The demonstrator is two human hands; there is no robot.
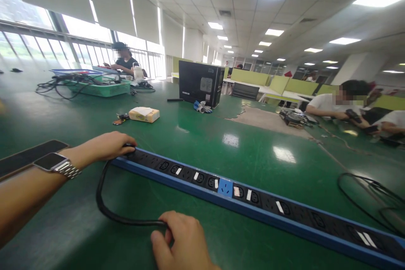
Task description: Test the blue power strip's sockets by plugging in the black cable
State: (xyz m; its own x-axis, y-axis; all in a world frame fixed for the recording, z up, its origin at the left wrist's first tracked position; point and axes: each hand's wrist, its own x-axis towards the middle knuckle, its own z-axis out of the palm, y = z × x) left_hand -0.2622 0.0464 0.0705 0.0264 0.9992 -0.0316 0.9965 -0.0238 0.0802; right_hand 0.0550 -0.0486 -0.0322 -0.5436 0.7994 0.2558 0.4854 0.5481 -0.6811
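Observation:
A long blue and black power strip (253,200) with several sockets lies slantwise across the green table (202,143). My left hand (109,145), a metal watch on its wrist, is closed over the strip's left end where the black cable (104,206) comes out. The cable loops down and round to my right hand (182,240), which pinches it near the table's front edge.
A tissue box (144,114) and keys lie beyond the strip. Further back stand a black computer case (200,82) and a green basket (101,86) of cables. People sit at the far left and far right. Loose black wire (370,196) lies at right.

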